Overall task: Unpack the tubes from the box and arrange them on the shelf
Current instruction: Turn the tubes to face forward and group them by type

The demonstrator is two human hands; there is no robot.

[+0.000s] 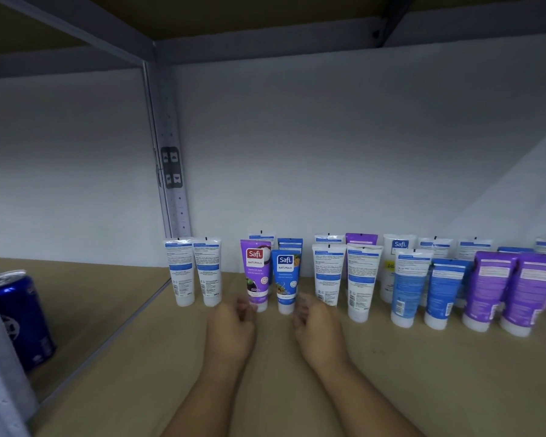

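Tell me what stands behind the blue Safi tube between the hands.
Behind the blue Safi tube stands another blue tube; only its crimped top shows, the rest is covered. Whether more follow is hidden.

Standing cap-down on the shelf: two white tubes left of the fingers; one purple-fronted tube and one blue-fronted tube just beyond the fingertips; further tubes crowding rightward, number uncertain. Two blue cans are sitting far left.

Both forearms bare to frame edge; no sleeves visible. Left hand and right hand: no gloves, apparently no rings (fingers blurred).
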